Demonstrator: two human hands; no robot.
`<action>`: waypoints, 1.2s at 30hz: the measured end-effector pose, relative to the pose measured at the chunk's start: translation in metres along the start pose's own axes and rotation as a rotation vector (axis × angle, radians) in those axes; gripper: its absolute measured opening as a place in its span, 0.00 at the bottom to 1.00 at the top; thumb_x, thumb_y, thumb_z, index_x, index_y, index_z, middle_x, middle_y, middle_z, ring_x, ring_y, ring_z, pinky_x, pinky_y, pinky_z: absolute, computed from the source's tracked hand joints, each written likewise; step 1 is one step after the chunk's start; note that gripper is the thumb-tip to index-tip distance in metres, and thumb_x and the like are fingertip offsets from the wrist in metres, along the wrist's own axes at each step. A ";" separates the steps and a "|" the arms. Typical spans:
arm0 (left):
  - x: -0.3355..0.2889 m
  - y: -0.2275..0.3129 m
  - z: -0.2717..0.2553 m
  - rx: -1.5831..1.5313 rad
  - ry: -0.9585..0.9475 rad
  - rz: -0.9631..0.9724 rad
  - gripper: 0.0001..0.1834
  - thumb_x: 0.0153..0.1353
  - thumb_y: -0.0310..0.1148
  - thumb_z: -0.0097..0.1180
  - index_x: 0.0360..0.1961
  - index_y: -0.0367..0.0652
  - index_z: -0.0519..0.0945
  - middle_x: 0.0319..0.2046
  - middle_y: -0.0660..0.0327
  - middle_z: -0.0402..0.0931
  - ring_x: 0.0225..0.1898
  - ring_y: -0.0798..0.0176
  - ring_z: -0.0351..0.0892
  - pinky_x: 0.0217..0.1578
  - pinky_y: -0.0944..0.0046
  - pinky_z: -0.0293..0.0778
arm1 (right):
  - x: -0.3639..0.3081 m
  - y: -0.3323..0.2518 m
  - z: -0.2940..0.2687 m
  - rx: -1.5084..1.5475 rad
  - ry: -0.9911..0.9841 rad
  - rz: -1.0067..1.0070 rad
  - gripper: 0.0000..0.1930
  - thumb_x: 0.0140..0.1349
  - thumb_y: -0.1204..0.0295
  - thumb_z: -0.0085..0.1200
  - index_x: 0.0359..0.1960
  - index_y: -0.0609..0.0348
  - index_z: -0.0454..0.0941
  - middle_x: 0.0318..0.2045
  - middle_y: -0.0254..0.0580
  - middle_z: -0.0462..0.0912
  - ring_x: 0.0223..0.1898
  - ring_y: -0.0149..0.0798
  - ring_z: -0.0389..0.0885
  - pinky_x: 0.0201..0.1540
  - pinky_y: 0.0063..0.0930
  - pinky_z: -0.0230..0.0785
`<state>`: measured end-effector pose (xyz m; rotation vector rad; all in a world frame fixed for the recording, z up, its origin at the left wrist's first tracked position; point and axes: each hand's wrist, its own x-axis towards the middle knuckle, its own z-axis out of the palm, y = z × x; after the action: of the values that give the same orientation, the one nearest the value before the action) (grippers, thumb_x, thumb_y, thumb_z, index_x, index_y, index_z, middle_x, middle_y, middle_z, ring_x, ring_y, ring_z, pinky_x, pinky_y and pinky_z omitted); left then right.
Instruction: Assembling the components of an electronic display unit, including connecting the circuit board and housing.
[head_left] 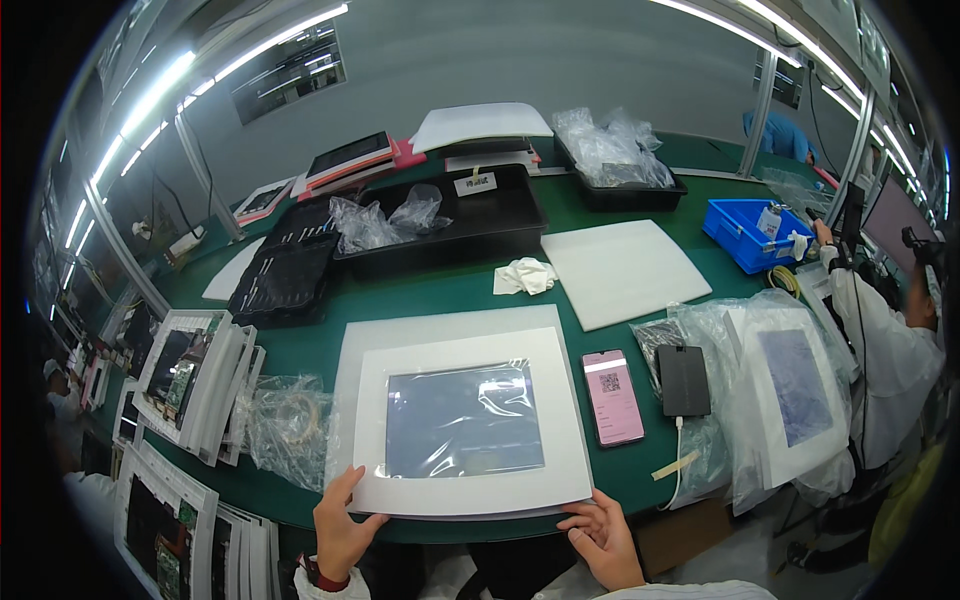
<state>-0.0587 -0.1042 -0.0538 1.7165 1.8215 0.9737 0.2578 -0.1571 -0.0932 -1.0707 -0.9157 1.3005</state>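
Centrally, a white panel (465,420) with a film-covered window lies on white foam (430,328); left hand (342,530) and right hand (607,545) meet its near corners, whether gripping I cannot tell. Beyond, a black tray (440,248) holds clear plastic bags (385,225), a blue bin (730,248) small items (769,221). Green table (490,303), grey wall (440,60), strip lights (155,97).

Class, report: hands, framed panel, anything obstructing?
Left hand at near-left corner, right hand near-right. White-framed panel over white sheet. Phone alongside, off panel.
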 end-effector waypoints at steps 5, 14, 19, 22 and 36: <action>0.003 -0.001 -0.003 -0.141 -0.034 -0.015 0.37 0.34 0.20 0.69 0.52 0.38 0.73 0.52 0.50 0.70 0.54 0.53 0.71 0.50 0.59 0.71 | 0.005 -0.025 -0.001 -0.196 0.113 0.112 0.21 0.58 0.80 0.52 0.53 0.70 0.66 0.33 0.41 0.73 0.33 0.28 0.71 0.36 0.21 0.65; 0.016 -0.004 -0.006 -0.857 -0.024 -0.257 0.36 0.43 0.16 0.60 0.57 0.29 0.60 0.52 0.45 0.66 0.56 0.55 0.67 0.59 0.60 0.62 | 0.037 -0.027 -0.001 -0.766 0.189 -0.182 0.16 0.57 0.73 0.55 0.48 0.64 0.75 0.36 0.41 0.76 0.32 0.33 0.74 0.34 0.24 0.67; 0.025 -0.012 -0.009 -1.104 -0.010 -0.359 0.38 0.44 0.15 0.58 0.59 0.31 0.56 0.52 0.41 0.65 0.56 0.53 0.67 0.58 0.60 0.62 | 0.040 -0.021 -0.002 -0.729 0.252 -0.173 0.14 0.56 0.75 0.56 0.44 0.66 0.77 0.35 0.40 0.75 0.30 0.30 0.72 0.32 0.20 0.65; 0.026 -0.009 -0.013 -1.199 -0.040 -0.350 0.39 0.44 0.14 0.56 0.59 0.32 0.55 0.53 0.39 0.64 0.56 0.51 0.67 0.58 0.58 0.62 | 0.042 -0.017 -0.003 -0.658 0.254 -0.148 0.13 0.55 0.78 0.56 0.43 0.68 0.77 0.35 0.38 0.74 0.30 0.25 0.70 0.31 0.17 0.63; 0.030 -0.008 -0.016 -1.363 0.010 -0.396 0.39 0.41 0.13 0.55 0.57 0.37 0.55 0.51 0.36 0.65 0.55 0.45 0.67 0.56 0.56 0.65 | 0.047 -0.010 -0.010 -0.447 0.213 -0.116 0.14 0.54 0.77 0.58 0.43 0.68 0.77 0.34 0.38 0.73 0.30 0.25 0.70 0.34 0.17 0.64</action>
<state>-0.0796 -0.0778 -0.0457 0.4805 0.9056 1.4771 0.2737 -0.1112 -0.0890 -1.4465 -1.1148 0.8832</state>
